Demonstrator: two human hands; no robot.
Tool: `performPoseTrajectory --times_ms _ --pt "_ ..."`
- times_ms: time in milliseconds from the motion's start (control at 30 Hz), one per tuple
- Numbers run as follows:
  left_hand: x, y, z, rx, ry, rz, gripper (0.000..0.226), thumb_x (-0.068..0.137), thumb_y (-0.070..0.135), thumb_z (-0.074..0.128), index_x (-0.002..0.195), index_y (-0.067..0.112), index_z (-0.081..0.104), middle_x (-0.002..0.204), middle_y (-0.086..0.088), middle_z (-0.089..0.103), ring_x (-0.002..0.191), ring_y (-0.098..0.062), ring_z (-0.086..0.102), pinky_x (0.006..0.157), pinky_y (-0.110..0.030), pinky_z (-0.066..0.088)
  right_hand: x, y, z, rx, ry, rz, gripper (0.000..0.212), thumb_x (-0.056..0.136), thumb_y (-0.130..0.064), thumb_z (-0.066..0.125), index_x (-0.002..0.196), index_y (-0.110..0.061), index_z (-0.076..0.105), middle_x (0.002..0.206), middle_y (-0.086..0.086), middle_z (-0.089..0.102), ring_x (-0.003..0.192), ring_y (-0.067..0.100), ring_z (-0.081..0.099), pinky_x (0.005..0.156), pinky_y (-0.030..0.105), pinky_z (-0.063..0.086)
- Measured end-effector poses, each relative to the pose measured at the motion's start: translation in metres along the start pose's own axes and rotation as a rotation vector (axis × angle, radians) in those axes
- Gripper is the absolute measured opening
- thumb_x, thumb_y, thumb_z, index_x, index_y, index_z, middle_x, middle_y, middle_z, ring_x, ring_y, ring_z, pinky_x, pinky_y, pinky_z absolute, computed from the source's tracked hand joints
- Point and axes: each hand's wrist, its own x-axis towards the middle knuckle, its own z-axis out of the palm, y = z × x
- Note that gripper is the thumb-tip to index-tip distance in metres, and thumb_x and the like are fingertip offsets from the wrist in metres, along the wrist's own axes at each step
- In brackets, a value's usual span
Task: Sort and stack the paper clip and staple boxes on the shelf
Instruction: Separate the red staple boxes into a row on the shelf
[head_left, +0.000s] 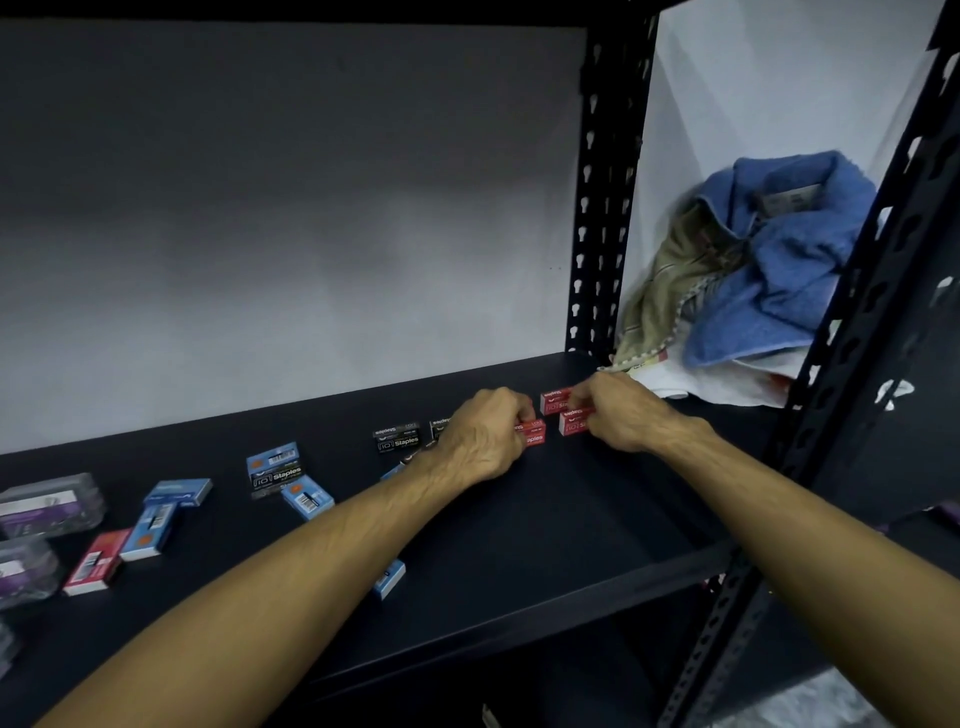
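From the head camera, both bare arms reach forward over the dark shelf (519, 525) toward its back right part. The left hand (485, 436) has its fingers curled round a red staple box (534, 433), pinching its left end; the box sits on the shelf surface, and part of the word "Staples" shows on its front. The right hand (621, 413) is curled over a second red box (571, 423), gripping its right end; "Sta" can be read on the front beside a logo. Just behind it lies a third red box (555, 399), its lid printed "Staples" upside down; whether the right fingers touch it cannot be told.

Left of the left hand stand 2 black boxes: one black box (397, 439) reads "Staples" on front and lid, the other (439, 427) is partly hidden by the hand. Farther left, a blue-topped box (274, 467) reads "Staples" on its dark front, with a barcode on top. Nearby lie a blue box (307, 497) with a barcode, 2 more blue boxes (179, 491) (150, 532), and a red box with white edges (97, 561). A blue box (389, 578) peeks from under the left forearm. Clear plastic cases (49, 504) with purple labels sit at the far left; their writing is too blurred to read.

At the right, beyond the upright post (602, 208), lies a heap of blue cloth (779, 270) over a beige one.
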Motion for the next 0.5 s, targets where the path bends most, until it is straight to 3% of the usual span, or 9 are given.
performPoseTrajectory --times_ms 200,500 --pt "0.0006 0.0004 0.0018 -0.001 0.011 -0.019 0.018 0.085 0.014 0.068 0.099 0.024 0.071 0.098 0.003 0.071 0.09 -0.019 0.067 0.083 -0.035 0.055 0.0 0.001 0.0009 -0.002 0.015 -0.005 0.031 0.085 0.001 0.058 0.095 -0.023 0.074 0.089 -0.006 0.066 0.087 0.016 0.063 0.082 0.032 0.052" --pt "-0.0071 0.0043 -0.0042 0.003 0.025 -0.007 0.023 0.087 0.022 0.067 0.109 0.025 0.067 0.108 0.002 0.068 0.099 -0.021 0.065 0.085 -0.035 0.053 -0.0003 0.0007 0.0005 -0.021 0.016 0.013 0.029 0.085 -0.001 0.06 0.098 -0.024 0.071 0.092 -0.005 0.066 0.086 0.017 0.062 0.078 0.031 0.05"
